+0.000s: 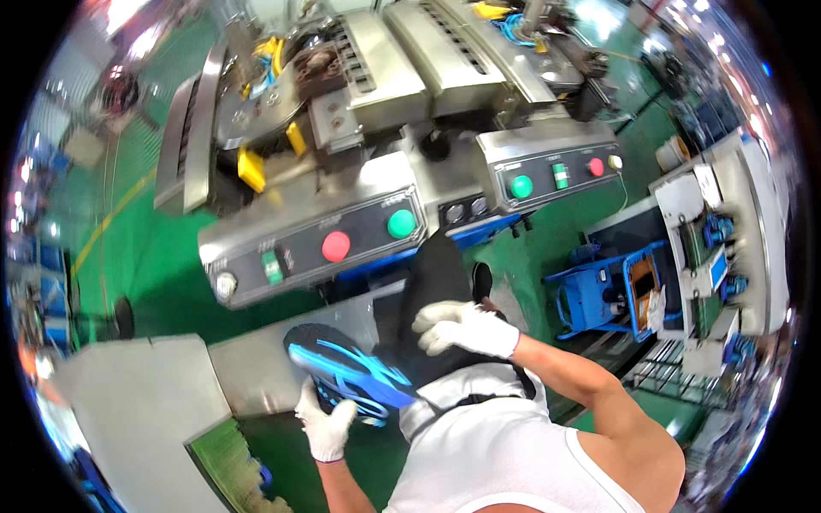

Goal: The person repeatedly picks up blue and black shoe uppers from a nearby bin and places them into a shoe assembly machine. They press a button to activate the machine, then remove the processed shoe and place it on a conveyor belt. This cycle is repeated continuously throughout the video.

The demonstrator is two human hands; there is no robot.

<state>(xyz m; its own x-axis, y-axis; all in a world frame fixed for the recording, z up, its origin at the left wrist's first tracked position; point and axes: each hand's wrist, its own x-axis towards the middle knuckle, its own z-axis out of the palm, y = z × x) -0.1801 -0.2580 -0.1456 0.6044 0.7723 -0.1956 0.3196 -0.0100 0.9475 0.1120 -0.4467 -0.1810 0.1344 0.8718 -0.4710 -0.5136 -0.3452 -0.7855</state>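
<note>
Blue-and-black shoe piece (363, 369) sits in the near middle of the scene, just left of your lap, its rounded black end pointing far left and its blue end toward your waist. Your left hand (327, 421), in a white glove, grips it at the near edge, thumb to the right and fingers to the left; fingertips are partly hidden, so how firmly they press, you cannot tell. Your right hand (462, 330), also gloved, is apart from it to the right, over the dark trousers (434, 286), fingers loosely bent with nothing seen in them. Beyond the piece lies a metal plate (256, 369); at near left, a pale tabletop (145, 410). Farther off, two control panels with round buttons face you, the left panel (299, 267) nearer than the right panel (577, 159). Handling, by judgement: light, likely one-handed; the black part looks firm but probably flexes, the blue bands look soft and loose enough to snag or bunch. Cloth gloves should hold the edge fairly well, smooth blue areas perhaps less so. Not fragile, by its look. Best hold: the black rim, thumb one side, fingers the other, clear of the loose bands.
</note>
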